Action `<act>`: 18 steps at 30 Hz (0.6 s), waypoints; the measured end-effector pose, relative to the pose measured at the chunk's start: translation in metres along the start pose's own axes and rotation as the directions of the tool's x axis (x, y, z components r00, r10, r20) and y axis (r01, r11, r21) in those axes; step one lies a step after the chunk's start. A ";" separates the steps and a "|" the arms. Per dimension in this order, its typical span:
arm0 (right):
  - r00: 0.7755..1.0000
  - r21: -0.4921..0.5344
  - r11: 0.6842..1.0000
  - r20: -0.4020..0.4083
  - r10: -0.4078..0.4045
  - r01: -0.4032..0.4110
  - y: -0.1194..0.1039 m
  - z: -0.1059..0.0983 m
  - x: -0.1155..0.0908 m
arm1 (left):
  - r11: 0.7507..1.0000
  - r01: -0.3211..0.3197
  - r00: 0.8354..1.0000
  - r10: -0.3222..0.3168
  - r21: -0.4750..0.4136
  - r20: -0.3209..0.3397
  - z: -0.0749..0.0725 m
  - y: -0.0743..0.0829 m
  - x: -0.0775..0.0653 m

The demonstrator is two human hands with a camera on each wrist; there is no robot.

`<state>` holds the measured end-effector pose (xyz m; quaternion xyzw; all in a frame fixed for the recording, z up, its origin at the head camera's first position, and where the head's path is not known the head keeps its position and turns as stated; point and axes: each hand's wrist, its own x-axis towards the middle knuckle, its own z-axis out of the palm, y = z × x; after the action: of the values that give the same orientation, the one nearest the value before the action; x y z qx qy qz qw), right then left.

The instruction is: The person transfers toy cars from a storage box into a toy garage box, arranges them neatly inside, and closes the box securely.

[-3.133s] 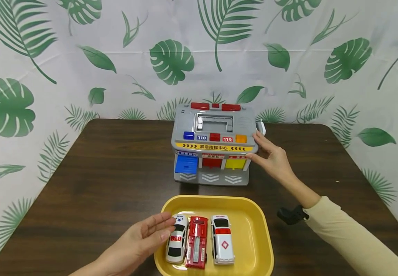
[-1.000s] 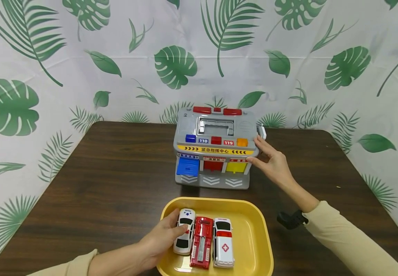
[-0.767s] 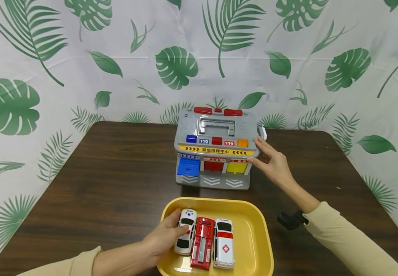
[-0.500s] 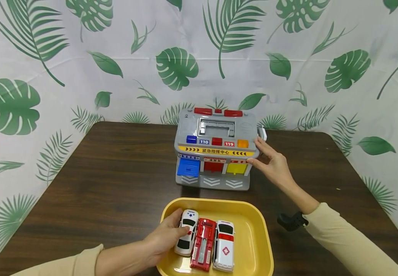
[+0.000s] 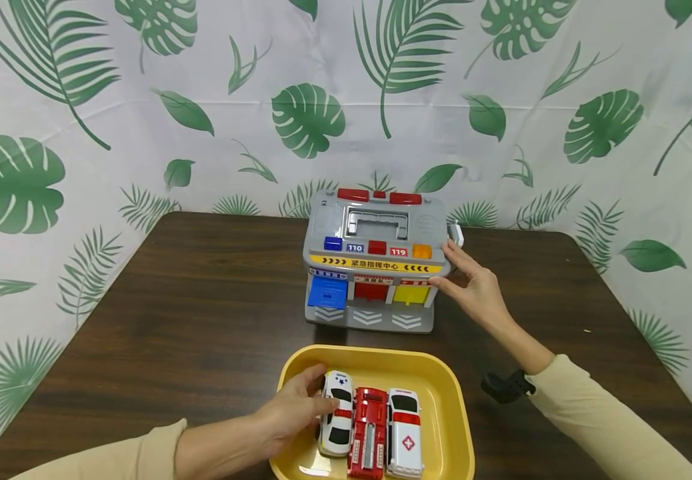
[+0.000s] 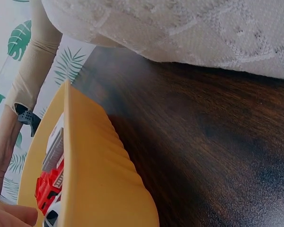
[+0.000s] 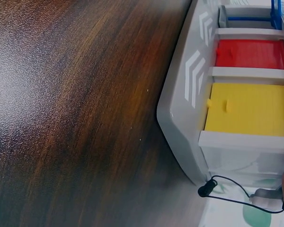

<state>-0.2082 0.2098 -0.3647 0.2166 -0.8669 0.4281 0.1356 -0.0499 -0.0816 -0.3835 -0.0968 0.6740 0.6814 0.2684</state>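
My left hand (image 5: pixel 289 413) holds a white toy police car (image 5: pixel 339 437), thumb over its roof and fingers down its left side. The car lies at the left in a yellow tray (image 5: pixel 465 413). A red toy fire truck (image 5: pixel 369 427) and a white toy ambulance (image 5: pixel 406 443) with a red cross lie close beside it. With my right hand (image 5: pixel 478 287) I grip the right end of a grey toy emergency station (image 5: pixel 322 220), thumb at the eave. Its blue door (image 5: pixel 327 293) is raised; the red door (image 5: pixel 371 291) and yellow door (image 7: pixel 251 111) are down.
A brown wooden table (image 5: pixel 190 320) carries the tray and station. Behind it hangs a leaf-printed cloth (image 5: pixel 220 160). A black cord with a bead (image 7: pixel 207 188) hangs by the station's end. A black strap device (image 5: pixel 505 387) is on my right wrist.
My left hand has come from above the tray's left side onto the police car. All three vehicles have shifted right in the tray. The right hand keeps its grip on the station.
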 end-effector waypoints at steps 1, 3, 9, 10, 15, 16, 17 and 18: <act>1.000 0.002 1.000 -0.001 0.000 0.000 0.000 0.000 0.000 | 1.000 0.008 1.000 -0.008 0.007 -0.005 0.000 0.000 0.001; 1.000 0.007 1.000 0.000 0.001 -0.001 0.000 0.000 0.000 | 0.999 0.026 1.000 -0.026 0.019 -0.017 0.000 0.000 0.002; 1.000 -0.009 1.000 0.006 0.015 -0.015 0.002 0.001 0.000 | 0.999 0.007 1.000 -0.008 0.045 0.004 0.000 -0.003 0.004; 1.000 -0.019 1.000 0.005 0.017 -0.017 0.002 0.001 0.000 | 0.999 -0.006 1.000 0.005 0.042 0.022 0.000 -0.004 0.003; 1.000 -0.037 0.999 0.003 0.018 -0.018 0.003 0.000 0.000 | 0.998 -0.046 0.994 0.041 0.038 0.103 0.000 -0.006 0.002; 1.000 -0.034 0.999 0.004 0.018 -0.018 0.003 0.000 0.000 | 0.998 -0.047 0.993 0.042 0.045 0.108 0.000 -0.006 0.002; 1.000 -0.027 0.999 0.005 0.018 -0.018 0.002 0.000 0.000 | 0.998 -0.044 0.993 0.038 0.055 0.108 0.000 -0.006 0.002; 1.000 -0.021 1.000 0.006 0.017 -0.017 0.002 0.000 0.000 | 0.997 -0.041 0.994 0.035 0.062 0.108 0.000 -0.006 0.002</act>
<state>-0.2088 0.2106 -0.3664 0.2091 -0.8736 0.4195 0.1313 -0.0489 -0.0810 -0.3899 -0.0388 0.6819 0.6686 0.2940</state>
